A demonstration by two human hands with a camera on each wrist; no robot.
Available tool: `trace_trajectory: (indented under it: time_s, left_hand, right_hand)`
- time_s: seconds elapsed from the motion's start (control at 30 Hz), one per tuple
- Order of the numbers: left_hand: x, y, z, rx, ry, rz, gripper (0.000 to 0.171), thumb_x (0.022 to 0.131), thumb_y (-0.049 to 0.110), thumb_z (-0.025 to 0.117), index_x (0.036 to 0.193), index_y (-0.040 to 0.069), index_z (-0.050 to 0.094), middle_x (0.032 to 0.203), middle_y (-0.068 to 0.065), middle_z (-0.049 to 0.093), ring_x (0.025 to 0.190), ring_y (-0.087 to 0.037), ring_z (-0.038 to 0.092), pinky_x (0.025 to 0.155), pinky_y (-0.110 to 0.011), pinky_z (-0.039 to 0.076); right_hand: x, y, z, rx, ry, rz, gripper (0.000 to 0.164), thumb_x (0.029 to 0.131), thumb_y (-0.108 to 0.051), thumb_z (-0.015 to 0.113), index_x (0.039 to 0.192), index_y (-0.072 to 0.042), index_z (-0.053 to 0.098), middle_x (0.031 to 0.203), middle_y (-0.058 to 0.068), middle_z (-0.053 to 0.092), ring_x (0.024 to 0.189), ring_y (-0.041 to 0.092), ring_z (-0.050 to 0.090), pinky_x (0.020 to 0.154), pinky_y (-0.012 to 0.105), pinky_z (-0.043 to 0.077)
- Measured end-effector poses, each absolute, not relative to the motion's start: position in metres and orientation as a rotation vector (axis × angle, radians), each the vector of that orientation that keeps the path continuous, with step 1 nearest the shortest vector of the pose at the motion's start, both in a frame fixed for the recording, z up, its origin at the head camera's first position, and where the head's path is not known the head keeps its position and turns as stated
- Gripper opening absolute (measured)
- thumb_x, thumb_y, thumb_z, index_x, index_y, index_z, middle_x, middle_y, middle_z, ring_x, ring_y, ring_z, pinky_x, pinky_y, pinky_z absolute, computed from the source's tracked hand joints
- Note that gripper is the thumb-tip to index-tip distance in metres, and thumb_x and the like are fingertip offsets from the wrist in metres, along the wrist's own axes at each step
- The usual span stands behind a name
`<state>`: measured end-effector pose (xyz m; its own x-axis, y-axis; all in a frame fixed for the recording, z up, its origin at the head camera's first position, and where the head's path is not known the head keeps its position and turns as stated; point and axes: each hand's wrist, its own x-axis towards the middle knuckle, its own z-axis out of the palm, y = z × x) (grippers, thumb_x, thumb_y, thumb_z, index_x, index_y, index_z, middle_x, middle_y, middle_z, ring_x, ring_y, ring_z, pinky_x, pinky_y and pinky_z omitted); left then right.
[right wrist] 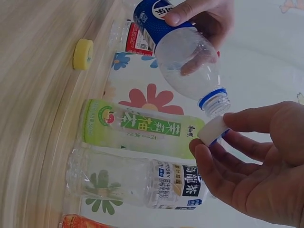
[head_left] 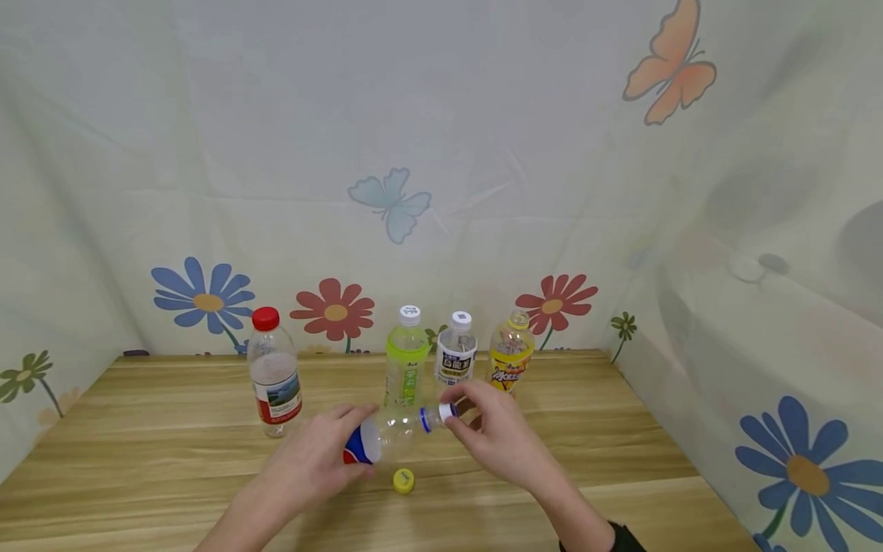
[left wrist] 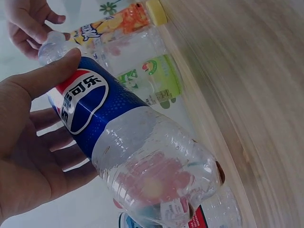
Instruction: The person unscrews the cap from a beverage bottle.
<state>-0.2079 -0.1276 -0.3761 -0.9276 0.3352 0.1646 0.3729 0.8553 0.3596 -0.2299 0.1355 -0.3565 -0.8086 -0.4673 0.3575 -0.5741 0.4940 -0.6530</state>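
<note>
My left hand [head_left: 313,458] grips a clear plastic cola bottle [head_left: 398,432] around its blue label [left wrist: 102,107]. The bottle is tipped on its side above the table, its neck pointing right. Thumb and fingers of my right hand [head_left: 495,435] pinch a white cap [right wrist: 213,130] with a blue lower edge. In the right wrist view the cap is right at the threaded mouth [right wrist: 217,103], tilted against it. A blue ring [right wrist: 212,97] circles the neck. Below the bottle, a loose yellow cap [head_left: 403,481] lies on the table.
Behind my hands stand a green-labelled bottle [head_left: 407,360], an oolong tea bottle [head_left: 456,356] with a white cap, and a yellow-labelled bottle [head_left: 512,353] without a cap. A red-capped bottle [head_left: 274,376] is at left. Flower-printed cloth [head_left: 455,253] borders the wooden table [head_left: 165,460].
</note>
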Motion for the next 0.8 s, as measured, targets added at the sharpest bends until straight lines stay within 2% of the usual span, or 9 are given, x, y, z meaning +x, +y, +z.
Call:
trace_trajectory:
  time_s: [0.27, 0.5, 0.8]
  left_hand:
    - [-0.208, -0.129, -0.373, -0.518, -2.944, -0.638, 0.075, 0.072, 0.036, 0.088, 0.137, 0.017, 0.055, 0.125, -0.004, 0.06, 0.107, -0.024, 0.062, 0.083, -0.042, 0.053]
    - [-0.208, -0.131, -0.373, -0.491, -2.946, -0.638, 0.076, 0.073, 0.036, 0.088, 0.138, 0.018, 0.055, 0.126, -0.005, 0.059, 0.108, -0.025, 0.062, 0.083, -0.043, 0.052]
    - [-0.208, -0.131, -0.373, -0.481, -2.92, -0.639, 0.075, 0.072, 0.036, 0.088, 0.137, 0.018, 0.055, 0.126, -0.004, 0.06, 0.108, -0.024, 0.062, 0.083, -0.043, 0.052]
  right_hand:
    - [-0.233, 0.136, -0.36, 0.951, -2.687, 1.157, 0.021, 0.09, -0.006, 0.071, 0.11, -0.009, 0.063, 0.101, -0.004, 0.062, 0.088, 0.014, 0.064, 0.071, 0.021, 0.052]
    - [-0.238, 0.133, -0.366, 0.955, -2.782, 1.054, 0.017, 0.089, -0.008, 0.074, 0.103, -0.011, 0.064, 0.095, -0.007, 0.062, 0.084, 0.01, 0.062, 0.071, 0.022, 0.052]
    - [-0.238, 0.126, -0.373, 0.977, -2.912, 0.84, 0.019, 0.084, -0.012, 0.078, 0.1, -0.01, 0.067, 0.09, -0.011, 0.061, 0.081, 0.007, 0.059, 0.069, 0.016, 0.048]
